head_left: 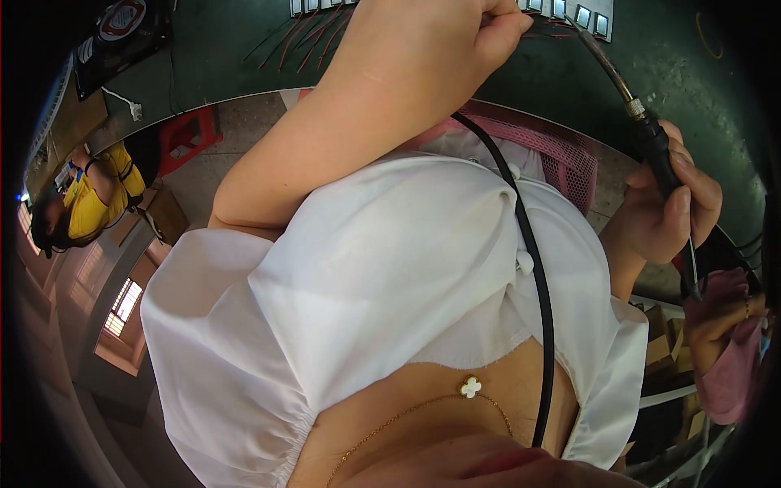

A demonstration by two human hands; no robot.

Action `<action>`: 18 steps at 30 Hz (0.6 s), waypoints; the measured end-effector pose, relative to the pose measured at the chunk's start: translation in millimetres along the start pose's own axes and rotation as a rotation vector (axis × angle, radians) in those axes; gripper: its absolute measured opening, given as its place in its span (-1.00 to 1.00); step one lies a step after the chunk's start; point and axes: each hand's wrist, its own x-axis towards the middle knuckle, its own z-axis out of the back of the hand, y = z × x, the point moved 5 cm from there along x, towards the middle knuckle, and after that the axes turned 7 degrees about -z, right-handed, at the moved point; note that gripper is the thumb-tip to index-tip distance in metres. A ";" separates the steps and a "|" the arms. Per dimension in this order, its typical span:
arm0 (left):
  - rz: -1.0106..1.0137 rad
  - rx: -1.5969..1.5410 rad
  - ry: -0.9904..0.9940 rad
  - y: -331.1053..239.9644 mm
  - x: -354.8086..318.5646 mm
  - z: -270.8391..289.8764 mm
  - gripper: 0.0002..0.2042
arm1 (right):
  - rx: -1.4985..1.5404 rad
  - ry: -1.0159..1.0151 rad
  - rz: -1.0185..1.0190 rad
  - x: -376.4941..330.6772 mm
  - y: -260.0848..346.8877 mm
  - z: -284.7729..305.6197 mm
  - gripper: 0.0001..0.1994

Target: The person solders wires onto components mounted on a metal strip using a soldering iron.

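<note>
My left hand [431, 57] reaches across at the top of the head view, its thumb and fingers pinched together. What lies in the pinch is hidden, though thin red wires [557, 35] show close by. In my right hand [679, 199] is a soldering iron [647, 130] with a black handle, gripped like a pen. Its metal tip points to a row of small rectangular modules [582, 16] on a white strip. A thin metal tool [691, 268] also sticks out below the right hand; its kind is unclear. More modules [313, 6] with red and black wires [301, 37] lie left of my left hand.
The work lies on a dark green tabletop [220, 49]. A black fan-like unit [122, 28] and a white connector on a cable [134, 110] are at left. A black cable [529, 236] hangs over my white top. Beyond are a red stool [185, 140] and people in yellow [89, 203] and pink [724, 374].
</note>
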 end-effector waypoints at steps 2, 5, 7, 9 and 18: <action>-0.021 0.021 0.002 -0.2 -0.2 -0.9 -0.87 | -0.018 -0.037 -0.044 -2.7 0.1 -1.4 -0.72; -0.040 0.011 -0.031 0.5 -1.6 -1.3 -0.88 | -0.044 -0.067 -0.088 -3.7 -1.3 -0.7 -0.71; -0.050 0.006 -0.025 0.2 -1.2 -1.3 -0.87 | -0.052 -0.059 -0.088 -3.7 -0.9 -1.0 -0.71; -0.049 0.014 -0.021 0.0 -0.8 -1.5 -0.88 | -0.067 -0.056 -0.091 -3.6 -0.8 -1.3 -0.71; -0.032 0.022 0.004 0.6 -0.5 -2.4 -0.87 | -0.079 -0.065 -0.096 -2.2 0.6 -4.1 -0.71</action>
